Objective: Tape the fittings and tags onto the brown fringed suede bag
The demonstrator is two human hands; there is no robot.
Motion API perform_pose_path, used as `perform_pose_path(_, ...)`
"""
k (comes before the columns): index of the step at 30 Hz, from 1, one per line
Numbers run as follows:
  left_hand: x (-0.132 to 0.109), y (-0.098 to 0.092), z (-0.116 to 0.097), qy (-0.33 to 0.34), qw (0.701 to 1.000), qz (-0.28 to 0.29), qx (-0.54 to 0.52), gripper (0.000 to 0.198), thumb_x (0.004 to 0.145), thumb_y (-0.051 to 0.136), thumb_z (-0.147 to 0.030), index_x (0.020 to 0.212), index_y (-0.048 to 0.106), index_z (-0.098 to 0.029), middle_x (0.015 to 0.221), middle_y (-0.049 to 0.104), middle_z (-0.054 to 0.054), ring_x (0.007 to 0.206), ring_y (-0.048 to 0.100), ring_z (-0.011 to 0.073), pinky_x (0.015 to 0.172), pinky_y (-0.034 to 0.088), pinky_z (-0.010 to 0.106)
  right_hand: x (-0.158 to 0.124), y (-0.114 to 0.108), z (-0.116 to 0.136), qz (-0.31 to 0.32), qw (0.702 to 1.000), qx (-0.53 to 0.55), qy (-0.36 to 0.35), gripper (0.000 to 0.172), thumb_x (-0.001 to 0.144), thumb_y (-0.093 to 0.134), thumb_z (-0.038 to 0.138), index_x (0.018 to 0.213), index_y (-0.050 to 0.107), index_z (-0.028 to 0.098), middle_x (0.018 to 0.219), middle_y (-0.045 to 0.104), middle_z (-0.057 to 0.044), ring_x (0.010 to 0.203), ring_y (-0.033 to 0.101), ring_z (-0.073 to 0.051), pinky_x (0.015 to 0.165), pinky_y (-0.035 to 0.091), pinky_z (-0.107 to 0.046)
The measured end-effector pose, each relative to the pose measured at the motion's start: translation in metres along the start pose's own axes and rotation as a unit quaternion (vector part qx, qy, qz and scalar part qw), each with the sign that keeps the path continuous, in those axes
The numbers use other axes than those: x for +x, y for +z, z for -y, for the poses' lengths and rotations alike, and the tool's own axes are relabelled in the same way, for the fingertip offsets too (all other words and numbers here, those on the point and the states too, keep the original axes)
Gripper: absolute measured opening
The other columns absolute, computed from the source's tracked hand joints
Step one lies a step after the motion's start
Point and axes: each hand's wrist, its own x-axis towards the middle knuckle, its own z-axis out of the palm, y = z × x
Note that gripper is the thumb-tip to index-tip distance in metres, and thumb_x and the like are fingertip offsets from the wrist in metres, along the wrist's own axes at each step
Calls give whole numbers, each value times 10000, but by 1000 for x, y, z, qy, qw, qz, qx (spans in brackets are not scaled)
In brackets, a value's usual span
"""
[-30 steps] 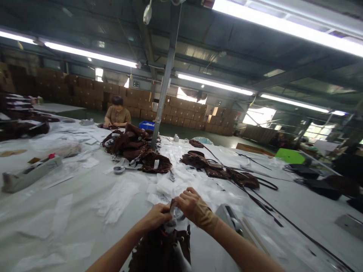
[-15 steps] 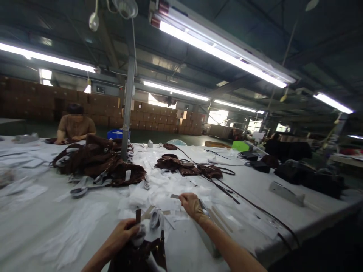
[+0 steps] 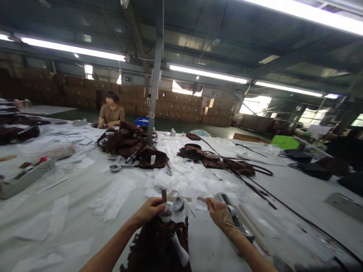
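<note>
My left hand (image 3: pixel 151 210) is closed on a short brown strap end (image 3: pixel 164 195) that points upward. Below it lies a dark brown fringed bag (image 3: pixel 159 245) with metal fittings and a white wrapped piece on its front. Grey-white wrapped coils (image 3: pixel 178 204) sit at the bag's top, beside my left hand. My right hand (image 3: pixel 218 212) pinches a short greyish strip (image 3: pixel 201 200), which looks like tape, and points left toward the other hand. Just right of that hand is a tape dispenser (image 3: pixel 236 217), partly covered by my forearm.
More brown bags (image 3: pixel 133 147) are heaped beside a metal post (image 3: pixel 155 87); others (image 3: pixel 215 158) lie with long straps across the white table (image 3: pixel 107 234). Paper scraps (image 3: pixel 176 175) are scattered about. Another dispenser (image 3: pixel 28 177) stands at left. A person (image 3: pixel 111 111) sits across the table.
My view has turned left, so things sit further right in the picture. Both hands keep their holds on the strap end and the strip. The person across sits more upright.
</note>
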Motion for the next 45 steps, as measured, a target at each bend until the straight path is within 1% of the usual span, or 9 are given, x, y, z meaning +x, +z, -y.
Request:
perform_pose_path(4,2,-1,-1,-3,1000,-8,1,431,678,726,-501,846,705,-104,753,668,51,672,556,169,632,423,261,6,11,1,34,999,13,14,334,916,442,366,724,656,195,598,634,-10,568,606,-155,600,489,-275)
perform_pose_path(11,6,0,3,-13,1000,-16,-1,461,665,724,-526,843,704,-101,745,660,53,668,549,171,626,412,265,-5,8,-13,5,999,2,53,308,751,609,270,1020,682,138,1050,695,-171,975,645,-309,892,481,-465)
perform_pose_path(19,13,5,5,-14,1000,19,13,421,698,707,-493,855,711,-103,702,624,28,618,495,138,604,372,250,0,40,70,117,970,210,-44,413,765,654,288,1163,625,181,963,705,-65,884,657,-209,799,528,-348)
perform_pose_path(24,11,3,1,10,999,51,15,424,721,698,-479,923,714,-106,751,631,32,660,497,141,653,377,255,21,45,88,145,957,249,-42,375,789,635,270,1153,624,181,955,697,-53,885,652,-201,801,524,-350)
perform_pose_path(29,13,1,5,-3,1000,13,4,469,720,680,-549,860,696,-101,677,587,8,599,453,121,578,333,233,10,54,86,99,971,157,-148,477,667,766,196,1121,622,210,1031,660,-58,963,607,-228,871,495,-375)
perform_pose_path(32,13,0,8,-10,1000,9,6,477,721,683,-563,788,677,-91,629,544,-5,575,413,107,540,286,223,-2,67,88,54,970,104,-214,291,749,701,170,1031,667,236,1007,662,-58,956,594,-233,865,484,-381)
perform_pose_path(36,9,-3,6,-13,999,33,-6,485,749,659,-569,844,686,-95,691,571,8,629,440,118,576,312,222,-8,83,90,6,970,137,-200,180,842,600,182,990,679,247,920,676,-45,891,615,-205,820,500,-337)
perform_pose_path(41,5,-11,5,-14,994,85,-73,487,747,699,-503,1057,680,-128,911,650,57,811,529,179,738,389,265,-4,89,93,-31,970,164,-179,376,788,611,118,1147,608,230,961,658,-45,911,622,-197,821,524,-322)
perform_pose_path(45,8,-14,10,-24,994,57,-85,460,730,721,-493,968,689,-101,822,632,42,695,491,130,643,348,234,-3,91,94,-59,962,154,-217,121,826,608,133,877,666,227,928,658,-39,875,630,-179,785,533,-300)
